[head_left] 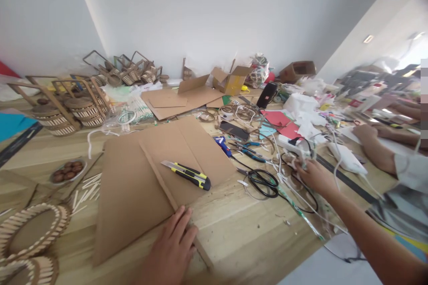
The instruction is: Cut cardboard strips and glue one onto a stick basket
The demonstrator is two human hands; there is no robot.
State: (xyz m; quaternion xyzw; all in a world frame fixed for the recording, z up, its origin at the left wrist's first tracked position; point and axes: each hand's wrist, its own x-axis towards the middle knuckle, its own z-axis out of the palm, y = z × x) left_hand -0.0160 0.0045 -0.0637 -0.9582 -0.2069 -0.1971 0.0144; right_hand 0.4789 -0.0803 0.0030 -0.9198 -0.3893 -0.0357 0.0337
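Note:
My left hand (175,245) rests at the near edge of a brown cardboard sheet (130,187), its fingers over a narrow cardboard strip (157,176) that lies across the sheet. A yellow and black utility knife (190,174) lies on the sheet with its blade out. Out to the right, my right hand (310,173) reaches among cables and clear plastic near a white power strip (289,144); its fingertips are bent around something whitish, too blurred to make out. Black-handled scissors (264,182) lie between the hands, beside pliers (252,153) and a blue glue gun (222,146).
Small woven baskets (85,111) stand at the back left, near a bowl of brown balls (68,171). A phone (234,130), a black speaker (266,95) and red paper (279,122) lie farther back. At right are another person's hands (366,136).

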